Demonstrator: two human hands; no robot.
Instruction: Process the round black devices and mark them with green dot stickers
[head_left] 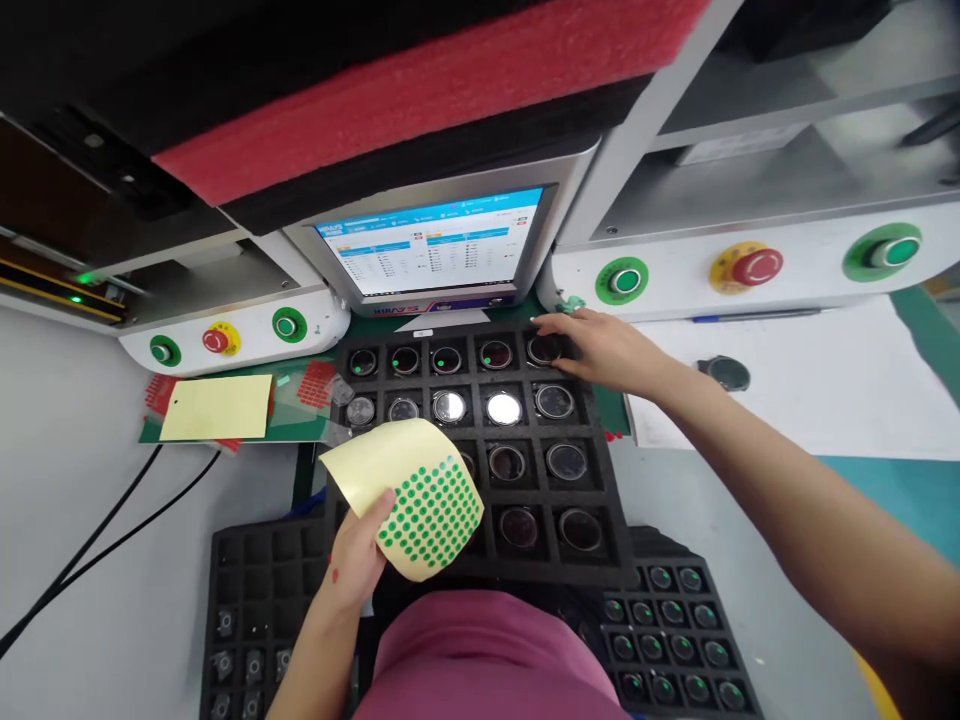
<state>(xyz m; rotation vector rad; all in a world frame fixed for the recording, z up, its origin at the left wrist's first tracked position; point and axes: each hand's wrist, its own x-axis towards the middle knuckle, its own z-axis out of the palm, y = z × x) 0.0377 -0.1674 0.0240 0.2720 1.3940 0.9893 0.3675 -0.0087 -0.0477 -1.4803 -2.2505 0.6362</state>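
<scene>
My left hand grips a curled, pale yellow sticker sheet with its thumb on top. Rows of small round green stickers cover much of it. The sheet hangs over a black foam tray and hides some of its compartments. Round dark watches sit in the tray, and several in the far row carry a green dot. At the far right corner, my right hand has its thumb and finger around the rim of a watch in its compartment.
Behind the tray stands a lit monitor, flanked by white panels with green buttons and red buttons. Another watch lies on white paper at right. Lower down are more foam trays. A yellow card lies left.
</scene>
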